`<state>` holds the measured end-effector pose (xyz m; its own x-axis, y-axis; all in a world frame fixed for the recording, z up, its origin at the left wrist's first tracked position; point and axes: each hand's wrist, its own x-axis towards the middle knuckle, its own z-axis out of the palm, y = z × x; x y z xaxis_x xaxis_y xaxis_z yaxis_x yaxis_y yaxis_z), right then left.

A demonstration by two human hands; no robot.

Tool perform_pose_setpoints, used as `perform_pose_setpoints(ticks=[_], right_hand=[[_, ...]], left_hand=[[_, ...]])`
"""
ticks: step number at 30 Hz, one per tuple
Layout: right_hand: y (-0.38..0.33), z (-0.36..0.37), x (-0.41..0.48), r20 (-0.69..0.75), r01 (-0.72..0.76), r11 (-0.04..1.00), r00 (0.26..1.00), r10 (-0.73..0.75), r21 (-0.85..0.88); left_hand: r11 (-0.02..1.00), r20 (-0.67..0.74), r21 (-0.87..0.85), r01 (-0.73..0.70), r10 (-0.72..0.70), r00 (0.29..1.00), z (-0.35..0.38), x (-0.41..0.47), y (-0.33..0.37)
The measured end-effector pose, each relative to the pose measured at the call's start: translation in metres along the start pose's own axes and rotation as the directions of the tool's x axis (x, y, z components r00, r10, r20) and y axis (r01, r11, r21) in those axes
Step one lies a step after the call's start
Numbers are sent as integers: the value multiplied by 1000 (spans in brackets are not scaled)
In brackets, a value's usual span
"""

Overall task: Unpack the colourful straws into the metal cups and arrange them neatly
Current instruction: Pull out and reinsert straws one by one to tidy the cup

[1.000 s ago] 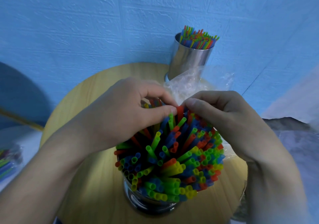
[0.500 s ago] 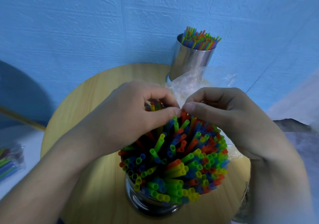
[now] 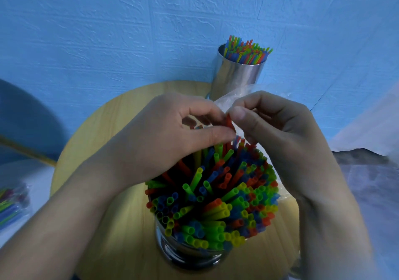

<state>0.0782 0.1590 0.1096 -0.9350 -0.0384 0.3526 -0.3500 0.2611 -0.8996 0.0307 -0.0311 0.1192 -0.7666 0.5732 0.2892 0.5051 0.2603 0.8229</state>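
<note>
Head view, left hand (image 3: pixel 170 135) pinching red straw (image 3: pixel 229 122)

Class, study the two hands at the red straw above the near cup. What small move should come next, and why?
Probably lower the red straw, pinched by the left hand and met by the right hand, into the near cup: it stands above straws that lean unevenly.

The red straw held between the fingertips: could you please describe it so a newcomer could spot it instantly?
On the round wooden table stands the nearer shiny metal cup crammed with colourful straws. Above its far rim, the left hand and right hand meet fingertip to fingertip. The red plastic straw pinched there alone rises clear of the bundle.
</note>
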Motion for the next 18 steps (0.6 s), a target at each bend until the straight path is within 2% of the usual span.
perform_pose_setpoints(ticks=[3, 5, 8, 10, 12, 14, 18], right_hand=[[4, -4, -1, -47, -25, 1000, 999, 25, 4], [5, -6, -3, -31, -49, 999, 998, 49, -12], [9, -9, -7, 39, -90, 996, 995, 90, 0], [11, -9, -8, 86, -110, 994, 990, 110, -9], [9, -9, -8, 99, -84, 996, 992, 83, -2], [7, -8, -9, 54, -35, 999, 998, 34, 28], [7, -7, -6, -177, 126, 977, 980, -95, 171]], left_hand=[[993, -127, -107, -50, 36, 991, -5, 2, -3], [968, -266, -235, -86, 21, 964, -10, 4, -7], [882, -490, -449, -143, -109, 865, -13, 7, -9], [825, -573, -534, -183, -194, 796, -14, 7, -7], [775, -603, -600, -200, -273, 750, -15, 8, -6], [735, -583, -653, -184, -331, 742, -14, 7, -7], [726, -503, -684, -70, -400, 766, -6, 2, -10]])
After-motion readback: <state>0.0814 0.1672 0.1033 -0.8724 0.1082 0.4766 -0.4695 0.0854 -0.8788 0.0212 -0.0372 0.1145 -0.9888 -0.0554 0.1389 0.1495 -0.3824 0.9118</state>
